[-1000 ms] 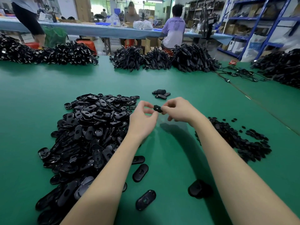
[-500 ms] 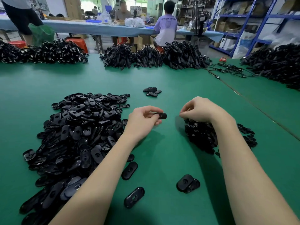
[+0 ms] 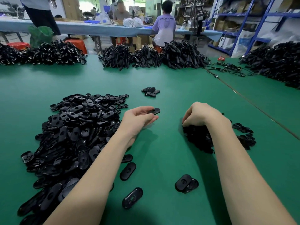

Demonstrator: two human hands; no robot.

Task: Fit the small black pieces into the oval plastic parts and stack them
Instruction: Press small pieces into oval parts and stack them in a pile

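Fetching comes now: our left hand [image 3: 138, 118] pinches an oval part [image 3: 154, 111] above the green table [image 3: 170, 159], while our right hand [image 3: 197, 115] curls into the small black pieces [image 3: 199, 138]; whether it holds one we cannot tell. Next we need one piece brought over and pressed in.

- A factory assembly floor, this: a long green counter [image 3: 178, 78] heaped with black oval plastic parts [image 3: 73, 135] in bulk.
- Along its far edge, bundled black cable assemblies [image 3: 146, 56] in mounds.
- Beyond, workers [image 3: 164, 28] sit at a second, blue-covered counter [image 3: 97, 29].
- On the right, blue steel shelving [image 3: 243, 21] loaded with cartons.
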